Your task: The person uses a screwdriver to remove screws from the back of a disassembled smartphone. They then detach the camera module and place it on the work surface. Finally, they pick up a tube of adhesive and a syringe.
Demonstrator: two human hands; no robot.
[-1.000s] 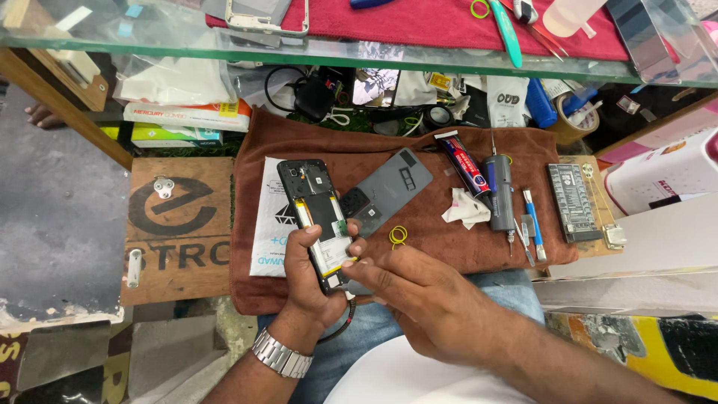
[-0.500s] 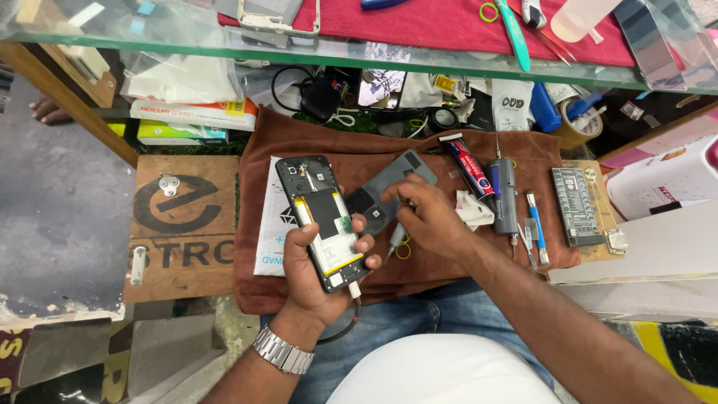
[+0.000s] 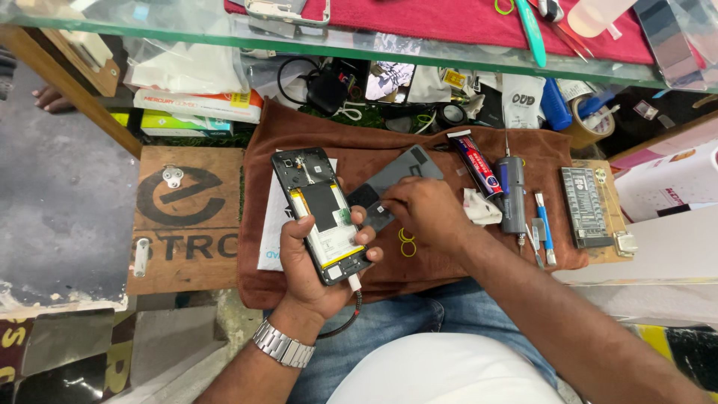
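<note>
Both hands work over the brown cloth (image 3: 449,262) that covers the worktop. Left hand (image 3: 318,262) is clenched around an opened phone (image 3: 320,213), back side up, so its battery and small boards show; a cable (image 3: 351,310) is plugged in its lower end. Right hand (image 3: 422,213) lies just right of the phone, with fingers pressed down on the grey back cover (image 3: 396,176), which rests flat on the cloth and touches the phone's right edge. I cannot tell if this hand really pinches the cover or only presses on it.

Right of the phone, beyond the cover, lie a glue tube (image 3: 476,162), a grey electric screwdriver (image 3: 512,194) and a blue tool (image 3: 544,228). Two yellow rings (image 3: 406,243) lie on the cloth just below the right hand.

To do this step well, I think the phone should be held by its frame only, thumb away from the battery and the boards. The cover is better lifted by its edges, without bending, and the cable should stay slack so that it does not pull the phone.
</note>
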